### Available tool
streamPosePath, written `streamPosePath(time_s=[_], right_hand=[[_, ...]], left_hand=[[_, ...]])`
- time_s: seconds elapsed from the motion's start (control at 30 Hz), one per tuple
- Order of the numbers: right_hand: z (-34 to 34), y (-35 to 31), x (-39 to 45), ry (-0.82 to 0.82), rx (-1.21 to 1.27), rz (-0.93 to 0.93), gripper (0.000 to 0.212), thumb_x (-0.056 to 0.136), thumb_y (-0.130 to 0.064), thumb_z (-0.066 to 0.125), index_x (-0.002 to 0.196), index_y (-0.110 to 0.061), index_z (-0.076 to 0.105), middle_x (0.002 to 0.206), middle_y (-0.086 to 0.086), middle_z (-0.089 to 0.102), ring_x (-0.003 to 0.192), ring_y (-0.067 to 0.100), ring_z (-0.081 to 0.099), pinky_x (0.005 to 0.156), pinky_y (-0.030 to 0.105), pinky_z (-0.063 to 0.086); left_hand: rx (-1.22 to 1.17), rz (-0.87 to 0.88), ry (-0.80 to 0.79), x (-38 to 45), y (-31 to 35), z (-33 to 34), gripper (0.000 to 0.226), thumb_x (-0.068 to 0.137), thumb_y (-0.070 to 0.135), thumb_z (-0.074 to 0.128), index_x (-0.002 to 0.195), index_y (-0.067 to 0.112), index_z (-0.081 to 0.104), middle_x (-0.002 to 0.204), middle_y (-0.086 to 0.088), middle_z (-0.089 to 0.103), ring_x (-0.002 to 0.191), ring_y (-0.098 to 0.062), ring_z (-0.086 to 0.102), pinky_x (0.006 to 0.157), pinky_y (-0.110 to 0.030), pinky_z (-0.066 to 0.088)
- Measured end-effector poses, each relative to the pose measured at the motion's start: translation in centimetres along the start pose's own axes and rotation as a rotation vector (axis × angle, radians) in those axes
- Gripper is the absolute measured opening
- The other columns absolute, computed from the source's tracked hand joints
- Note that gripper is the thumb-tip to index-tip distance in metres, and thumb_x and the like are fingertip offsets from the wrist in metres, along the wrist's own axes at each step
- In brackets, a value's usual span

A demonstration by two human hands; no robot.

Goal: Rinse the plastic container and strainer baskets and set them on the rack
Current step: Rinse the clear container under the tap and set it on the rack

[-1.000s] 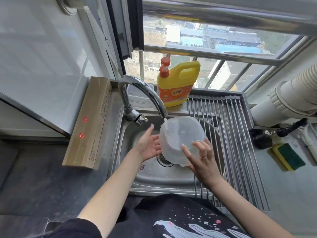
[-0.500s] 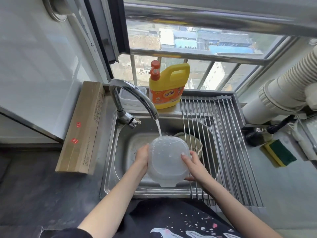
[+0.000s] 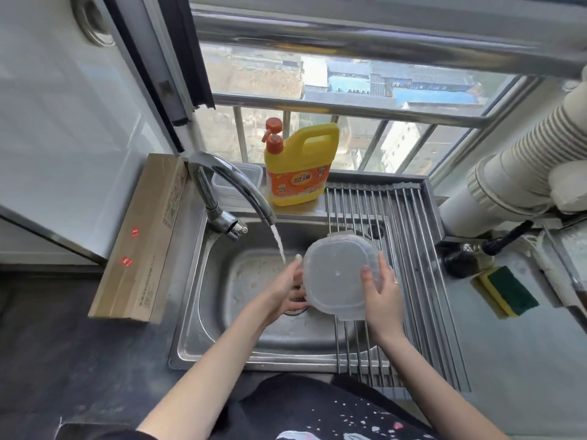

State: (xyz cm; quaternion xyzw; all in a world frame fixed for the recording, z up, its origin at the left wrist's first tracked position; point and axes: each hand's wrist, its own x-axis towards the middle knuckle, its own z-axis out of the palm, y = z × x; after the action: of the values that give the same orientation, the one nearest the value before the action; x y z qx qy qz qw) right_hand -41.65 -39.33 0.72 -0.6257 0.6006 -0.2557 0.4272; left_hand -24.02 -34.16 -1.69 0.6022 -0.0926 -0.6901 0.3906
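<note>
one container (image 3: 336, 277), one bottle (image 3: 298, 173), one sponge (image 3: 506, 292)

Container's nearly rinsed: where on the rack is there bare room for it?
The rack shows bare bars from the detergent bottle side to the near edge, right of the right hand. The container overlaps its left edge.

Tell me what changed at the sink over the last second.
The plastic container moved right, out from under the tap stream toward the rack. The right hand grips its right edge; the left hand rests at its left side, now under the water. The tap keeps running; the detergent bottle stayed put.
</note>
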Motion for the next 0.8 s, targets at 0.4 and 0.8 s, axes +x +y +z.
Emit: streamPosePath(time_s=[0.4, 0.8], right_hand=[[-3.4, 1.1, 4.7, -0.034, 0.089, 0.054, 0.058, 0.097, -0.046, 0.038, 0.146, -0.016, 0.037, 0.134, 0.0, 0.055, 0.117, 0.017, 0.055, 0.097, 0.038, 0.048], [-3.7, -1.3, 18.4, -0.088, 0.095, 0.204, 0.033, 0.1, -0.035, 0.042, 0.12, -0.012, 0.057, 0.109, 0.004, 0.062, 0.103, 0.028, 0.06, 0.094, 0.048, 0.049]], left_hand=[[0.298, 0.408, 0.131, 1.9, -0.1, 5.7, 0.076, 0.094, 0.04, 0.052, 0.153, 0.028, 0.007, 0.158, 0.008, 0.018, 0.146, -0.015, 0.02, 0.119, -0.037, 0.018], [0.429, 0.408, 0.181, 9.5, 10.6, 7.4, 0.071, 0.093, 0.03, 0.057, 0.152, 0.021, 0.019, 0.152, -0.003, 0.035, 0.136, -0.023, 0.039, 0.111, -0.039, 0.033]])
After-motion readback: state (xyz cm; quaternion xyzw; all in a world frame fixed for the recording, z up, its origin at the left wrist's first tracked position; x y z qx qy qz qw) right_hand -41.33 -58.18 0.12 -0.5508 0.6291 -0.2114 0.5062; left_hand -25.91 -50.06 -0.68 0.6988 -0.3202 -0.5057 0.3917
